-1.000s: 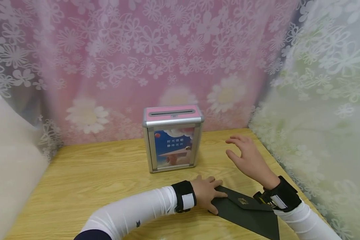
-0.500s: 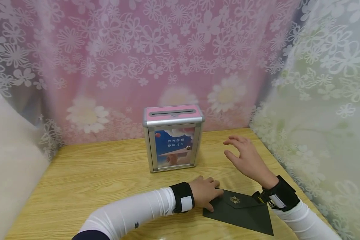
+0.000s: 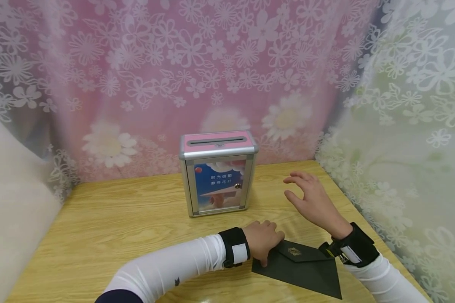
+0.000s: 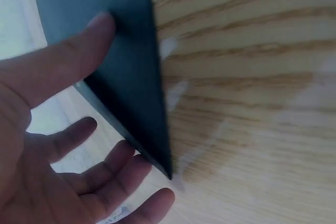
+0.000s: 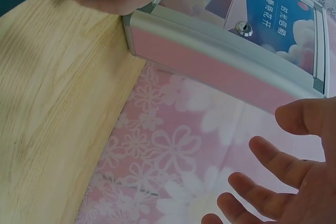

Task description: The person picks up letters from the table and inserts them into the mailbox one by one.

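A dark green envelope (image 3: 299, 269) with a gold emblem on its pointed flap lies on the table at the lower right of the head view. My left hand (image 3: 263, 240) is at its left end. In the left wrist view, the thumb (image 4: 97, 40) lies across the envelope (image 4: 128, 45), and some curled fingertips meet its edge. Nothing is in my right hand (image 3: 314, 204), held above the table with fingers apart and loosely bent. Behind stands a silver-framed letter box (image 3: 220, 185), pink on top with a slot; its blue picture door has a small lock.
A wood-grain table (image 3: 129, 210) spreads around the box. Pink flowered curtain (image 3: 167, 84) hangs behind it, with a pale flowered curtain (image 3: 409, 147) along the right side and white cloth (image 3: 15, 202) at the left.
The envelope has slid left and turned a little, toward lying straight across. My left fingers have curled in more at its end. My right hand has hardly moved, and the letter box stands still.
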A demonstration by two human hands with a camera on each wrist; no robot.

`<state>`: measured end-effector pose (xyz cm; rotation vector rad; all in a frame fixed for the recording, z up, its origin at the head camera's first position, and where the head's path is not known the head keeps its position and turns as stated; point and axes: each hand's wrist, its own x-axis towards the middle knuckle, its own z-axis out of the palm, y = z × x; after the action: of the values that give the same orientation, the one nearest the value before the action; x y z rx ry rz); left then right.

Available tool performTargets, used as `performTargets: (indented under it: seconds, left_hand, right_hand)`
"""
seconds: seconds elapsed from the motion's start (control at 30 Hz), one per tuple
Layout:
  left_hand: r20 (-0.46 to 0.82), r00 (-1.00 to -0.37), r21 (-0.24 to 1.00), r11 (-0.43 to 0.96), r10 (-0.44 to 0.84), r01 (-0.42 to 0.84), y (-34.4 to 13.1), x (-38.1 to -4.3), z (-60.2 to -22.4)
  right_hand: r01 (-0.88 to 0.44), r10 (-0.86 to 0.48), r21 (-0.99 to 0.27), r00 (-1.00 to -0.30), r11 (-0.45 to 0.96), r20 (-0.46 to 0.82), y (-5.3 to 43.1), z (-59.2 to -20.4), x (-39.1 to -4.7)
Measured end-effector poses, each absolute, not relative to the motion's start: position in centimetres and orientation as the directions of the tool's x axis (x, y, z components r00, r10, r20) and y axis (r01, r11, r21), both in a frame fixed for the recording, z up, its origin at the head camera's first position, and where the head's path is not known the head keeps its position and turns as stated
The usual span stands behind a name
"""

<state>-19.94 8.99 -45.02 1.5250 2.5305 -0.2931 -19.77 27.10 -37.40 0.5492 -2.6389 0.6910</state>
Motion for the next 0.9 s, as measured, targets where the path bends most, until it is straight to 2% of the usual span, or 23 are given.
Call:
performTargets:
  seconds: [0.23,0.53,0.7,0.9]
  left_hand:
    - [-0.273,-0.487,-0.066,0.489,0.829,0.870,8.0,-20.4,-45.3]
    - [-0.209,-0.475,0.161,0.509,0.855,0.846,6.1,-20.7,-44.6]
    - [-0.150,-0.486,0.224,0.508,0.861,0.832,4.9,-21.3,-44.3]
    - [-0.103,-0.515,0.231,0.524,0.851,0.820,3.7,-21.9,-43.9]
  right_hand:
    - [-0.440,-0.271,-0.402,-0.870,0.803,0.411,27.5,-37.7,-19.9]
    - [-0.407,-0.256,-0.448,-0.897,0.796,0.360,28.8,-38.2,-18.7]
    - [-0.432,-0.364,-0.443,-0.901,0.785,0.235,29.0,-38.8,-18.3]
    - [-0.458,-0.501,-0.452,-0.865,0.766,0.027,29.0,-39.2,-18.1]
